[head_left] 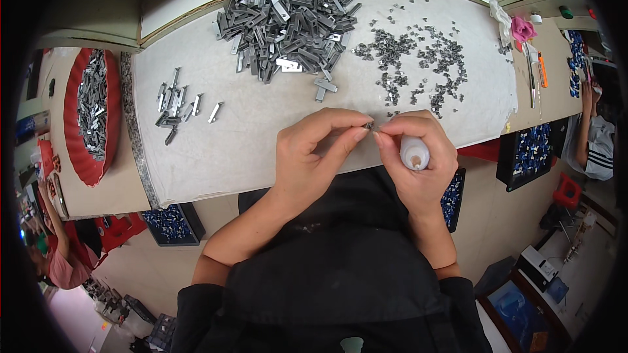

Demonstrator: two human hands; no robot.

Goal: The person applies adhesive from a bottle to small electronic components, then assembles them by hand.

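My left hand (306,150) pinches a small dark metal piece (369,126) between thumb and fingertips, just above the table's near edge. Closed around a small white bottle (415,154), my right hand (422,186) has its thumb and fingertips close against the same piece. The bottle's round end faces up; its other end is hidden in the hand. Beyond my hands lies a scatter of tiny metal pieces (447,59). A large heap of grey metal bars (281,16) rises at the far middle, with a few loose bars (322,89) at its near side.
At the left of the white-covered table (216,150) lies a small group of metal bars with pieces at their ends (171,101). A red basin (73,117) holds more bars. Tools, including an orange-handled one (542,68), lie right. Other people (598,147) sit both sides.
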